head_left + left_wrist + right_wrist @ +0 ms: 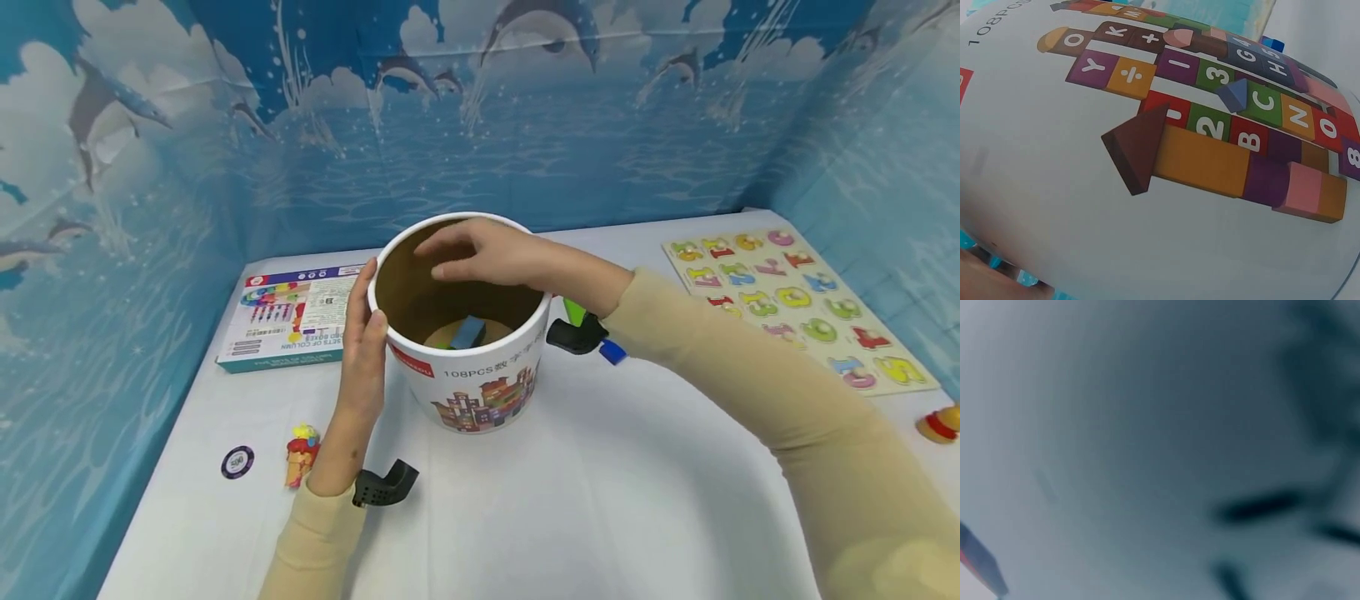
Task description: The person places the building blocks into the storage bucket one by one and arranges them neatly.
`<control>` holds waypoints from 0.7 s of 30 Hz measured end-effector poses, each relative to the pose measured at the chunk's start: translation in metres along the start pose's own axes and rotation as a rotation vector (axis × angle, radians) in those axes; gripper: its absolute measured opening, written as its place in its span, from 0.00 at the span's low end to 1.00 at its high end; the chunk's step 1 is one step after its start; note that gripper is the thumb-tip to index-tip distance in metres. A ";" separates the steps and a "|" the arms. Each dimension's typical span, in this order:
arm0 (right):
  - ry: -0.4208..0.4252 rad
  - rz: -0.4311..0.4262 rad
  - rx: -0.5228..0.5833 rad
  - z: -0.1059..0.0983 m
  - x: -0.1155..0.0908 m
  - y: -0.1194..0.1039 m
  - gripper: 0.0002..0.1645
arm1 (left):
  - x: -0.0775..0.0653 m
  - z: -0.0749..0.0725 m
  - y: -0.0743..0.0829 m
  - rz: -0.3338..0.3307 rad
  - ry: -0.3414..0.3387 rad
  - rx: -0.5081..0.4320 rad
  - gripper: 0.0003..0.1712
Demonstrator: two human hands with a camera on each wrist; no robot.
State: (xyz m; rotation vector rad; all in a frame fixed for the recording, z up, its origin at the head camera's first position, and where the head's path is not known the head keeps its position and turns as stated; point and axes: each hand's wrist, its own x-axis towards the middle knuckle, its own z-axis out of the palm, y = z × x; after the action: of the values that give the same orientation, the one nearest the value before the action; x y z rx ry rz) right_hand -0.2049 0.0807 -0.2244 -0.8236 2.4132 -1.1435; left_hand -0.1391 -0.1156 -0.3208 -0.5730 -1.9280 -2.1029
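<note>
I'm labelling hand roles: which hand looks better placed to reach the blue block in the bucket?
Probably the right hand: it hangs over the open bucket, where the blue block lies. The left hand rests against the outside.

Left hand (365,346): one, bare, raised; fingers (361,292) extended upward and away from the body, thumb (375,323) set apart from them. Left forearm (347,450): slanting up from the lower edge, its lower part in a cream sleeve (311,542).

Right hand (495,252): one, bare, holding nothing — fingers reaching leftward, loosely bent, thumb lowered and parted from them. Right arm (697,358): long diagonal reach from the lower right, elbow bent, cream-sleeved to the wrist.
</note>
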 end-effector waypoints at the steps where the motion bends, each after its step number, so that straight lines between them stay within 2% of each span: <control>1: 0.071 -0.052 0.063 -0.002 -0.008 0.001 0.24 | 0.000 -0.001 -0.001 0.001 0.001 -0.004 0.32; 3: 0.228 -0.132 0.187 -0.008 -0.030 0.006 0.23 | 0.000 -0.001 -0.002 0.004 -0.001 -0.010 0.32; 5: 0.386 -0.167 0.284 -0.013 -0.055 0.018 0.23 | 0.001 -0.002 -0.002 0.013 0.001 -0.013 0.32; 7: 0.504 -0.100 0.339 -0.015 -0.078 0.042 0.23 | 0.002 -0.002 -0.002 0.017 0.008 -0.014 0.32; 9: 0.571 0.021 0.364 -0.013 -0.097 0.074 0.24 | 0.002 -0.002 -0.002 0.020 0.013 -0.011 0.32; 12: 0.578 0.215 0.369 -0.002 -0.120 0.128 0.27 | 0.001 -0.002 -0.002 0.012 0.018 -0.011 0.32; 15: 0.582 0.353 0.378 0.012 -0.139 0.172 0.29 | 0.001 -0.001 -0.002 0.013 0.011 -0.013 0.32; 17: 0.572 0.382 0.361 0.020 -0.147 0.192 0.29 | 0.002 -0.001 -0.002 0.019 0.006 -0.018 0.32; 19: 0.542 0.383 0.291 0.027 -0.153 0.205 0.29 | 0.002 0.000 -0.002 0.020 0.007 -0.025 0.32; 21: 0.489 0.349 0.203 0.033 -0.159 0.212 0.28 | 0.001 0.001 -0.003 0.017 0.003 -0.033 0.32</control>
State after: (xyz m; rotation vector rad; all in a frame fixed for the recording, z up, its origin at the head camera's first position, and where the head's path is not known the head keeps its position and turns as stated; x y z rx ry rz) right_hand -0.1404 0.2691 -0.4015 -0.0482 2.6047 -1.5390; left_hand -0.1407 -0.1141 -0.3230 -0.5909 -1.8828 -2.1280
